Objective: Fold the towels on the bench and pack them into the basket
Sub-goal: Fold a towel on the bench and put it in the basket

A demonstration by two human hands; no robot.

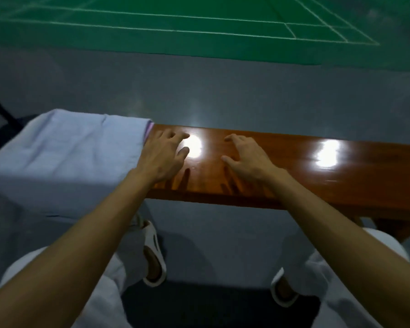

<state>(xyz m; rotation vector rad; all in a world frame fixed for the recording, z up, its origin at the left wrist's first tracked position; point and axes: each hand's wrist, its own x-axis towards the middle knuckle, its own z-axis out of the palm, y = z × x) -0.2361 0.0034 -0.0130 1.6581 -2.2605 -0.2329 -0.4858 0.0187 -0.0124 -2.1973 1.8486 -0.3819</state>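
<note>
A pale blue towel (pixel 64 159) lies draped over the left end of a glossy brown wooden bench (pixel 341 176) and hangs down its near side. A thin purple edge shows at the towel's right border. My left hand (pixel 163 157) hovers over the bench just right of that border, fingers spread, holding nothing. My right hand (pixel 244 159) is over the bare wood further right, also spread and empty. No basket is in view.
Grey floor lies beyond and below the bench, with a green court with white lines (pixel 199 24) further off. A dark object (pixel 0 110) sits at the far left behind the towel. My feet in white slippers (pixel 154 256) stand under the bench's near edge.
</note>
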